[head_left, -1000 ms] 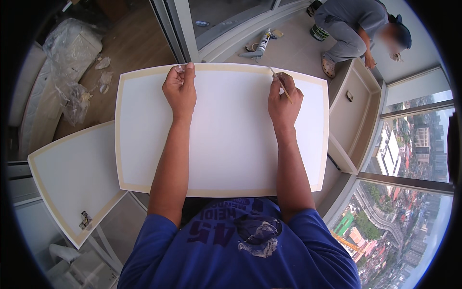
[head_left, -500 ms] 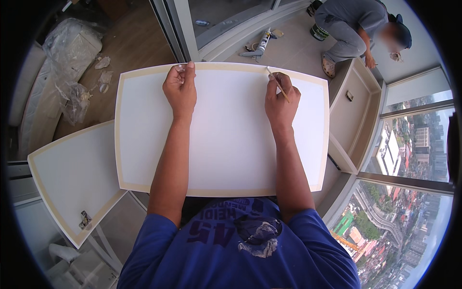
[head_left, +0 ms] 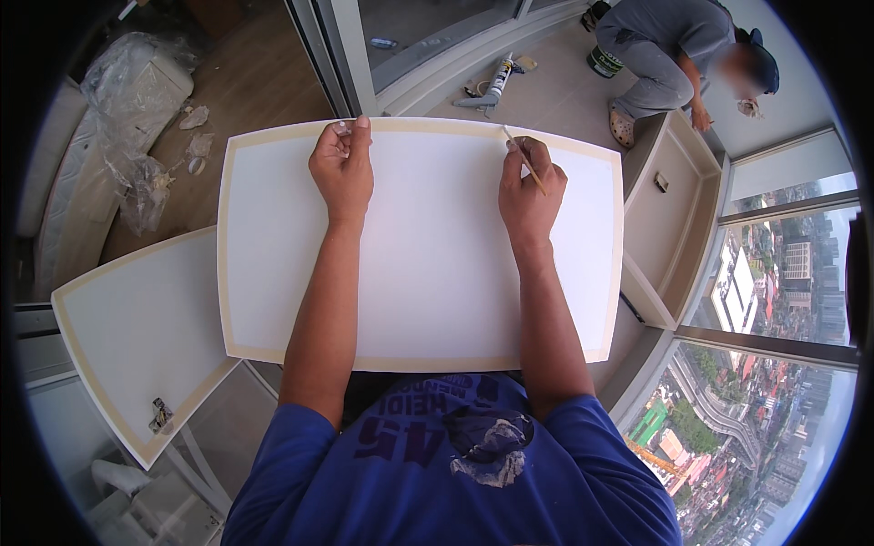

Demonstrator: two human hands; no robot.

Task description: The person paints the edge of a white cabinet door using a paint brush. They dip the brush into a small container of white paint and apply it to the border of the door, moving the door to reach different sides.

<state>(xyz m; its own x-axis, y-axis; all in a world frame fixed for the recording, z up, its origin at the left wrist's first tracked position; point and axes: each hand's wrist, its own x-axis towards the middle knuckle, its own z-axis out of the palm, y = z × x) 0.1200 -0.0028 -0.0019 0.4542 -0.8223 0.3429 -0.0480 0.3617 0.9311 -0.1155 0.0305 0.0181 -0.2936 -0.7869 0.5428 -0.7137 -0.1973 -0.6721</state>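
A white panel (head_left: 437,264) with a band of cream masking tape (head_left: 419,126) along its edges lies before me. In my right hand (head_left: 532,196) is a thin paintbrush (head_left: 530,170), pinched between thumb and fingers. Its pale tip meets the taped far edge, right of the middle. My left hand (head_left: 342,177) rests at the far edge on the left, thumb up and fingers curled. Something small and whitish shows at its fingertips, too small to name.
A second taped white panel (head_left: 155,328) lies lower left, with a small dark-and-silver piece (head_left: 161,416) on it. Beyond the far edge are a caulking gun (head_left: 496,86) and a dark green bucket (head_left: 604,61). At upper right a person (head_left: 669,55) crouches beside an open drawer-like box (head_left: 674,200).
My right hand has shifted very slightly to the left with the paintbrush, its tip still at the far taped edge. My left hand stays nearly in place.
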